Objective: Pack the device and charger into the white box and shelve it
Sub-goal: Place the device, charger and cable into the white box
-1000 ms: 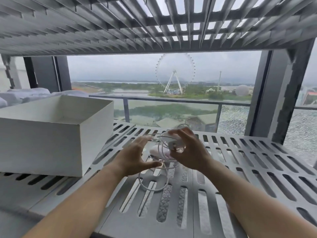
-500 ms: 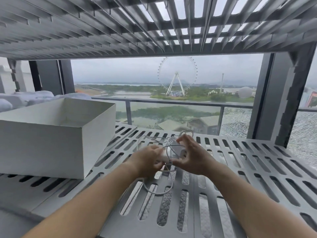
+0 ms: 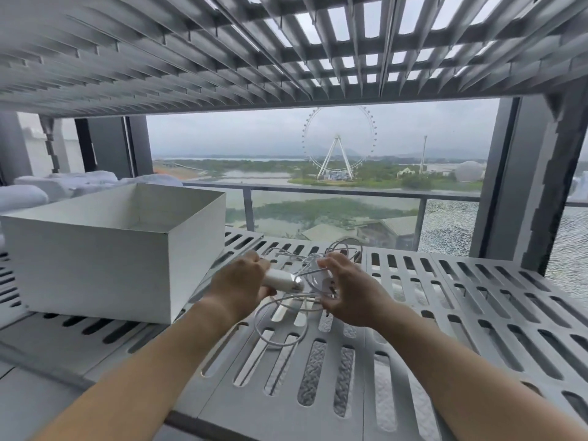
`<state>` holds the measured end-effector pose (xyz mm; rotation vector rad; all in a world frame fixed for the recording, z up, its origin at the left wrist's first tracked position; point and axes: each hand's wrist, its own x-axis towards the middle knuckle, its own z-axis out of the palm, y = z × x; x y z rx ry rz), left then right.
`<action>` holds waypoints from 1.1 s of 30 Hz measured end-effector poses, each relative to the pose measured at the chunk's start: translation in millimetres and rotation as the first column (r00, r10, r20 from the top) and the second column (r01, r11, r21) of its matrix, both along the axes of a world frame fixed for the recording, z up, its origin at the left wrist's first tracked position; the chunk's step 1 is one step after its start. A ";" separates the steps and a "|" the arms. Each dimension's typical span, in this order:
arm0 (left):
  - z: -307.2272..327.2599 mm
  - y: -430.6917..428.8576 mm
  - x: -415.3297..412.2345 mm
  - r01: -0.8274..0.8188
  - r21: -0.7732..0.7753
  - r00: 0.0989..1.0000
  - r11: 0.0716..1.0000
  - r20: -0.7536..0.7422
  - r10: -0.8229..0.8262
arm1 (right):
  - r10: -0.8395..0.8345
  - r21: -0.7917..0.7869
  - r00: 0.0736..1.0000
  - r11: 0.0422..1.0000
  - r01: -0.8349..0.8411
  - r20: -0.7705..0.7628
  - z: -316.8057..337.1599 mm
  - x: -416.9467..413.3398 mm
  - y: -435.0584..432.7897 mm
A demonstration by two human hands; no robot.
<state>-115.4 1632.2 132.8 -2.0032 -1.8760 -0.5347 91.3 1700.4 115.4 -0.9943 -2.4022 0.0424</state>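
Slotted shelf (image 3: 445, 313) beside an open white box (image 3: 95, 259). A white device (image 3: 283, 279) is gripped by the left hand (image 3: 238, 281); cable (image 3: 280, 326) loops are gathered by the half-open right hand (image 3: 350, 291). Loops should be coiled tightly before boxing, lest slots snag them.

Slotted grey shelf (image 3: 445, 300) across the foreground, a matching slatted shelf above (image 3: 222, 52) as a ceiling. Behind, a glass railing (image 3: 334, 198) and dark window post (image 3: 521, 186). Far off, a Ferris wheel (image 3: 339, 141) over green wetland, a pale dome (image 3: 469, 170) to its right. White cushions (image 3: 63, 186) at far left.
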 end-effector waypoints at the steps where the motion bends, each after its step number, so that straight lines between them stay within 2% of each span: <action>1: 1.3 -3.1 -3.0 -0.027 0.023 0.999 0.999 0.016 0.027 | -0.015 -0.003 1.000 1.000 0.015 0.015 0.4 1.4 0.3; 6: 13.0 -15.0 -5.9 -0.082 0.125 0.996 0.989 0.051 0.076 | -0.038 -0.081 0.992 0.996 0.048 0.118 3.7 -5.8 -2.4; 10: 28.3 -20.8 -8.4 -0.057 0.192 0.998 0.980 0.016 0.055 | -0.071 -0.155 0.951 0.980 0.122 0.300 7.3 -28.8 -0.7; 14: 33.8 -25.3 -8.3 -0.037 0.204 0.999 0.978 -0.001 0.038 | -0.036 -0.253 0.952 0.960 0.117 0.303 13.0 -34.2 6.9; 18: 31.2 -28.4 -9.6 -0.044 0.173 0.999 0.984 -0.004 0.045 | 0.025 -0.267 0.992 0.964 0.008 0.121 9.6 -31.8 9.4; 23: 39.2 -31.5 -10.4 -0.006 0.233 1.000 0.972 -0.014 0.010 | 0.051 -0.113 0.999 0.992 -0.051 0.000 7.5 -34.8 0.6; 28: 63.1 -33.8 -17.3 0.042 0.297 0.999 0.954 -0.029 -0.035 | 0.033 -0.005 0.977 0.999 -0.035 -0.211 33.0 -46.1 -4.9; 33: 87.4 -40.9 -43.1 0.046 0.354 0.999 0.934 -0.016 -0.043 | 0.053 0.107 0.938 0.994 -0.017 -0.343 63.5 -70.9 -14.6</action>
